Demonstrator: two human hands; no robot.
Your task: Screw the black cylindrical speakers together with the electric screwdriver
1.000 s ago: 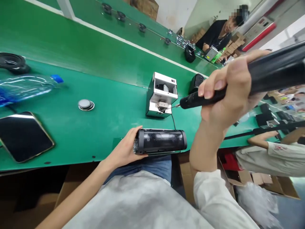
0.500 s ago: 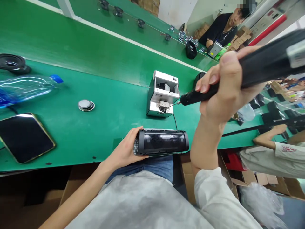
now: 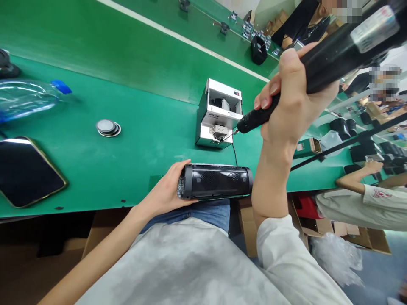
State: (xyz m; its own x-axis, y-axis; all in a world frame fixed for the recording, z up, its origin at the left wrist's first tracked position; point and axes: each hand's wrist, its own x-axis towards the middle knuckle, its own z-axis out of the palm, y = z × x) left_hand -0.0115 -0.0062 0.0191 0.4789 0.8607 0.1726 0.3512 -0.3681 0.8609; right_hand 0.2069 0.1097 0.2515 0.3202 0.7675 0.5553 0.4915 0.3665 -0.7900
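A left hand [image 3: 167,188] held a glossy black, elongated plastic casing [image 3: 219,182] between parted fingers while a right hand [image 3: 291,95], fingers curled around a black cylindrical screwdriver [image 3: 327,63], pointed it at a white boxy metal feeder [image 3: 220,117] beyond those fingertips, seemingly mid-pickup, next needing steady withdrawal.

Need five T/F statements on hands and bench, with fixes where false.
1. The right hand grips a black tool. True.
2. The left hand hangs free. False: it grips one end of a black unit.
3. The tool points toward the white machine. True.
4. The phone stands on edge. False: it lies flat on the green bench.
5. The clear bottle has a blue cap. True.
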